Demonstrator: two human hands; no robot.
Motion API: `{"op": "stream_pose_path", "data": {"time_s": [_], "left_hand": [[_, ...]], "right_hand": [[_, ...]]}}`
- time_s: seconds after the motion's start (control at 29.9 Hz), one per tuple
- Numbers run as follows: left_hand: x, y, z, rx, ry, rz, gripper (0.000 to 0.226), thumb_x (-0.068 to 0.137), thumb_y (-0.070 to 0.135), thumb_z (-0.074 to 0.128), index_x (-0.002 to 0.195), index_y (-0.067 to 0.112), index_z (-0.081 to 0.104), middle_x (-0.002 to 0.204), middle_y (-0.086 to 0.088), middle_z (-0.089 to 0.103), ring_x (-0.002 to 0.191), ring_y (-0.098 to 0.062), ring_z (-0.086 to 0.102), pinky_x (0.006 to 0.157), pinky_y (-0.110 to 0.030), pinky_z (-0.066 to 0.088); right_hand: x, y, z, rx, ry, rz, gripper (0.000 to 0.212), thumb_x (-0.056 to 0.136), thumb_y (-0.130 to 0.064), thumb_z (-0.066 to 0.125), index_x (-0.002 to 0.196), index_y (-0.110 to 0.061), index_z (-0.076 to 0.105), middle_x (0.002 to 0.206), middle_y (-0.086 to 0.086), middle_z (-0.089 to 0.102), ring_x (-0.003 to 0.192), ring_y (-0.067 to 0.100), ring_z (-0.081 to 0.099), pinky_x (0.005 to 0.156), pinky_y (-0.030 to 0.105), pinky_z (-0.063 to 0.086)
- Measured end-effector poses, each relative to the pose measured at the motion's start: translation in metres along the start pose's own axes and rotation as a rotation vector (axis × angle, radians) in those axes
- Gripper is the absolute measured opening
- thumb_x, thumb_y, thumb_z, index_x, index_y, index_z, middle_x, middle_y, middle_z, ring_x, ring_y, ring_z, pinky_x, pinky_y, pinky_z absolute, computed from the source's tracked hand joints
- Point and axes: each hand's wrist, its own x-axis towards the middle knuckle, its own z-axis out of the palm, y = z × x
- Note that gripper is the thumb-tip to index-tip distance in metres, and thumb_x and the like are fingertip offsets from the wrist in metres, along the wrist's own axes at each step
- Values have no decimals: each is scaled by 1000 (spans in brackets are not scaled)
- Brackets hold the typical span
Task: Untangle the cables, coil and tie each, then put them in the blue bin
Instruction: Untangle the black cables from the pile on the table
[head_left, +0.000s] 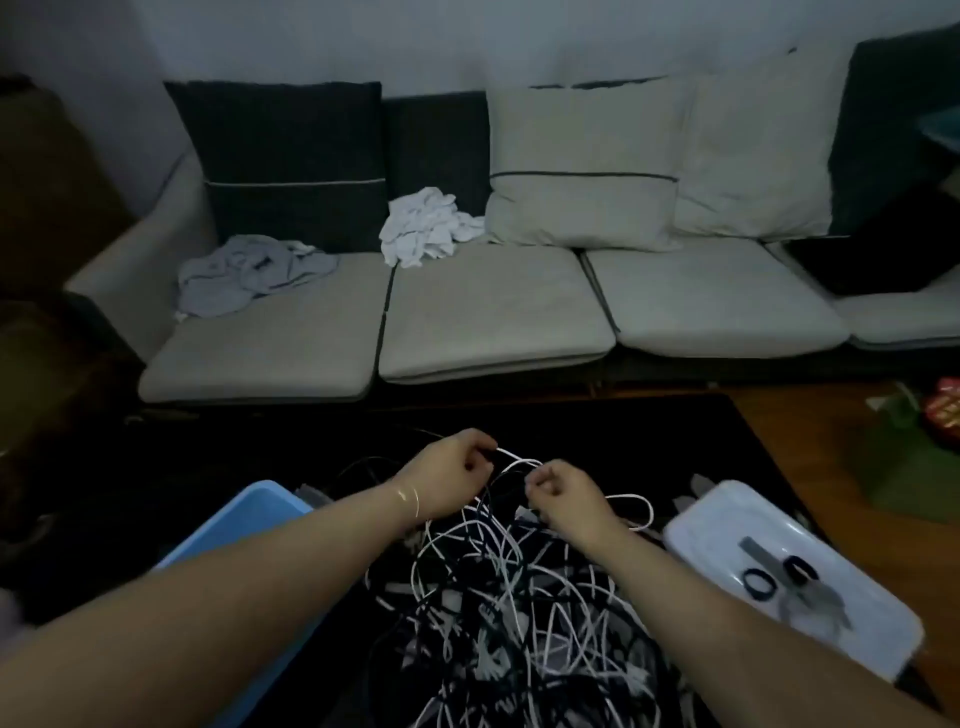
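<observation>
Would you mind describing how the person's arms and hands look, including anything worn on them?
Both forearms are bare, with no sleeves in view. The left hand has a thin, light-coloured bracelet around its wrist. The right hand shows no bracelet, watch or glove. I cannot make out any rings in this dim picture.

A dark rug (675, 441) carries the tangled cables (498, 613) beneath both hands, blue bin (249, 514) left, white tray (727, 525) right.
</observation>
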Motion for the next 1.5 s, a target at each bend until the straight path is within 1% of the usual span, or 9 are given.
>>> {"op": "stream_pose_path", "data": {"time_s": [0.23, 0.3, 0.43, 0.67, 0.87, 1.04, 1.17, 1.37, 1.5], "left_hand": [[21, -73, 67, 16, 151, 14, 27, 93, 19, 57, 119, 19, 60, 94, 10, 61, 79, -8, 56, 76, -16, 42], [23, -89, 81, 22, 178, 36, 26, 92, 19, 58, 118, 18, 60, 97, 9, 62, 82, -10, 57, 78, -18, 43], [24, -113, 94, -65, 248, 21, 24, 92, 18, 59, 116, 17, 61, 98, 5, 63, 84, -13, 60, 80, -23, 48], [-1, -120, 111, 3, 254, 25, 24, 93, 24, 59, 114, 13, 63, 98, 1, 64, 97, -19, 63, 90, -27, 46], [-29, -108, 96, 307, 98, -19, 36, 87, 54, 60, 96, 19, 68, 89, 3, 64, 89, -16, 61, 82, -29, 49], [-51, -87, 84, 533, -46, 18, 32, 84, 42, 69, 110, 21, 70, 107, 1, 69, 100, -17, 63, 86, -27, 49], [-73, -75, 83, 634, 25, 18, 29, 91, 36, 61, 115, 21, 67, 115, -3, 66, 105, -23, 61, 84, -29, 47], [-110, -62, 75, 485, 219, 7, 27, 95, 33, 55, 118, 19, 59, 113, -3, 65, 103, -23, 61, 84, -32, 47], [-133, -50, 69, 100, 311, 120, 43, 91, 21, 62, 132, 25, 51, 88, 5, 58, 77, -10, 56, 68, -17, 42]], "right_hand": [[40, 46, 28, -382, 90, -171, 3, 90, -30, 56, 88, -32, 54, 77, -10, 60, 82, 16, 60, 76, 33, 50], [43, 55, 31, -541, 153, -229, 17, 92, -32, 54, 109, -28, 56, 97, -6, 63, 97, 19, 59, 80, 32, 49], [54, 70, 32, -788, 268, -188, 49, 93, -50, 50, 135, -24, 47, 136, 7, 36, 127, 29, 33, 102, 38, 34], [54, 77, 29, -542, 256, -207, 38, 89, -34, 62, 123, -17, 55, 129, 9, 55, 122, 29, 51, 102, 41, 42], [17, 76, 37, -646, 338, -299, 44, 93, -34, 56, 134, -21, 45, 139, 9, 44, 130, 30, 37, 104, 40, 33], [-20, 73, 56, -628, 289, -388, 33, 93, -30, 55, 124, -19, 55, 128, 7, 54, 123, 27, 45, 103, 38, 37], [-52, 76, 63, -633, 219, -410, 31, 94, -28, 53, 123, -20, 57, 123, 3, 59, 118, 24, 51, 99, 38, 42], [-89, 63, 71, -430, 187, -382, 25, 96, -24, 51, 120, -21, 59, 114, -2, 66, 105, 19, 60, 86, 30, 47], [-116, 46, 86, -49, 7, -299, 31, 98, -15, 48, 128, -7, 51, 116, 6, 67, 108, 23, 62, 89, 30, 48]]}}
